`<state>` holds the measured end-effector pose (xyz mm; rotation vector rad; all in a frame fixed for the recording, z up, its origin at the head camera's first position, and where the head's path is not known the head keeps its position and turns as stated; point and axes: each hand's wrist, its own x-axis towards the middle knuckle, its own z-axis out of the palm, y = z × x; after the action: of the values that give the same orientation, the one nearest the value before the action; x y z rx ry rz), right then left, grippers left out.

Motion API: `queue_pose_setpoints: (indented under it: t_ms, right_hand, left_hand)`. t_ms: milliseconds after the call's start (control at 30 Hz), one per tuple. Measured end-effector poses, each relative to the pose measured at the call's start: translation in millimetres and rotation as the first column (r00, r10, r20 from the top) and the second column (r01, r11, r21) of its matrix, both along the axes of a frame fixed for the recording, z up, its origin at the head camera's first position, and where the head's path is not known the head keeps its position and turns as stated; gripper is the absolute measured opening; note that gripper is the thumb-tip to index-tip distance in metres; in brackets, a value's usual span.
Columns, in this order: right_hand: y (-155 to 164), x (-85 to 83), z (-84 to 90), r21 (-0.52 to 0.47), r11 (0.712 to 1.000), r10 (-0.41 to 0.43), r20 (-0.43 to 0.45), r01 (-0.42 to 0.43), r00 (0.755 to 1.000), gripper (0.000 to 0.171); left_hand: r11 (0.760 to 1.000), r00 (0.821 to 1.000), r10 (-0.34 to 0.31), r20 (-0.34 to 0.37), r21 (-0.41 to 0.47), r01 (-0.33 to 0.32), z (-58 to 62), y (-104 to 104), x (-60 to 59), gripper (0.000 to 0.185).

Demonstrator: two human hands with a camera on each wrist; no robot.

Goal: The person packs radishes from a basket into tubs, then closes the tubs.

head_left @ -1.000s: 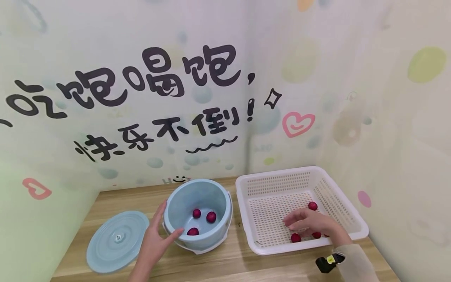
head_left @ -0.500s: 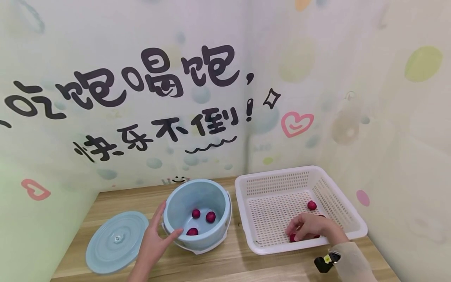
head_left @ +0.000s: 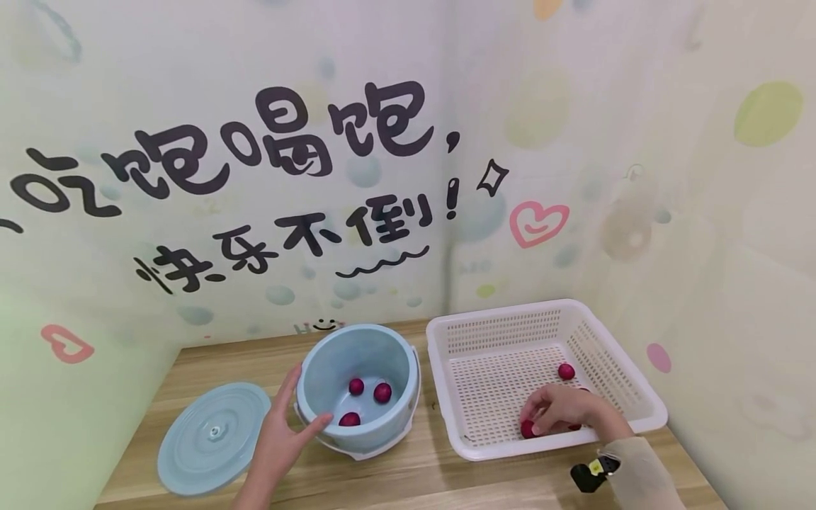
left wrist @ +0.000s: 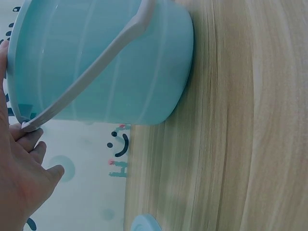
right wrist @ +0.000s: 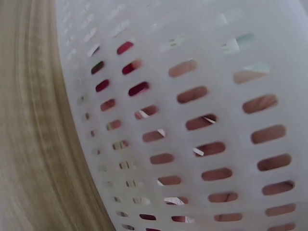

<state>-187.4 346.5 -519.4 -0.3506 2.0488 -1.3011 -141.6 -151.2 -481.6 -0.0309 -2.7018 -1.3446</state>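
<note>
A light-blue bucket (head_left: 360, 445) with a white handle (left wrist: 91, 72) stands on the table, several small round red radishes (head_left: 382, 392) at its bottom. My left hand (head_left: 280, 435) holds the bucket by its left side, thumb at the near rim and fingers along the outside. Inside the white slotted basket (head_left: 497, 450), my right hand (head_left: 564, 409) pinches a radish (head_left: 528, 429) near the front wall. Another radish (head_left: 566, 371) lies farther back in the basket, and others are partly hidden by the hand. The right wrist view shows the hand and red bits through the basket's slots.
A light-blue round lid (head_left: 213, 439) lies on the wooden table (head_left: 440, 489) left of the bucket. Walls with printed lettering (head_left: 376, 219) stand close behind and at both sides. A black strap device (head_left: 589, 476) sits at the right wrist.
My right hand has lowered toward the front of the basket and its fingers have closed around a radish there. My left hand and the bucket have stayed in place.
</note>
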Motion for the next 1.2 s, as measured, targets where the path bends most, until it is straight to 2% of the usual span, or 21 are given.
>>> queue_pose_setpoints:
  t_ms: [233,467,700,967,1200]
  right_hand:
    - [-2,1.8,6.0,-0.049,0.999,-0.003,-0.018,0.002,1.000,0.027]
    - [-2,1.8,12.6,-0.016,1.000,0.003,-0.092,-0.004,0.996,0.026]
    - [-4,-0.4,20.3,-0.020,1.000,-0.027,-0.157,0.025,0.987,0.029]
    - [-7,-4.8,32.1,-0.099,0.995,-0.028,-0.215,0.007,0.976,0.031]
    - [-15,-6.6,46.8,-0.152,0.988,-0.054,-0.245,0.016,0.968,0.032]
  left_hand:
    - [1.000,1.000,0.005,0.017,0.006,-0.005,1.1,1,-0.2,0.098]
    - [1.000,1.000,0.004,0.025,0.010,-0.004,3.0,1,-0.9,0.099]
    - [1.000,1.000,0.006,0.021,0.006,-0.006,1.9,1,0.5,0.099]
    - [1.000,0.998,0.012,0.058,0.010,-0.012,1.3,1,1.2,0.100]
    - [1.000,0.999,0.017,0.039,0.021,-0.018,0.0,1,-0.6,0.099]
